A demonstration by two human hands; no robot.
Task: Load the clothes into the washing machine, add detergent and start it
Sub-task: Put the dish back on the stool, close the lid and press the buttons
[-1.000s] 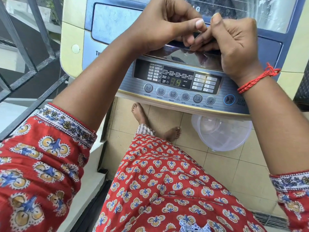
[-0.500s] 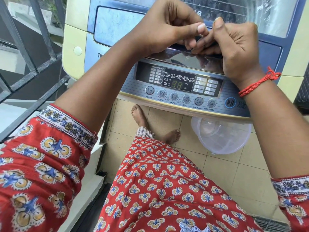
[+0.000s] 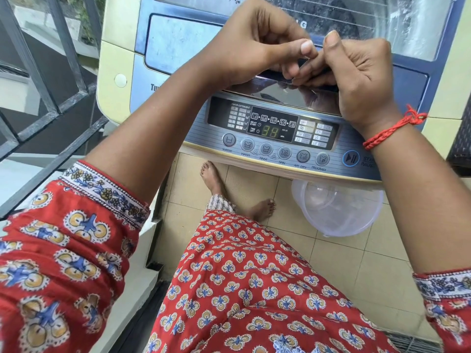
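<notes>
My left hand (image 3: 257, 47) and right hand (image 3: 356, 72) curl together on the lid (image 3: 183, 44) handle at 12 o'clock. Washer (image 3: 117, 59) shut; display (image 3: 271, 131) lit, tub (image 3: 336, 207) at 4 o'clock.

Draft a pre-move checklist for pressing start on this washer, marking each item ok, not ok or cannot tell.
1. Lid shut: ok, glass lies flat.
2. Power on: ok, display is lit.
3. Start/pause button unobstructed: ok.
4. A hand free to press: not ok; left hand and right hand both sit at the lid handle.
5. Detergent added: cannot tell.
6. Clothes inside: cannot tell, glass is glary.
</notes>
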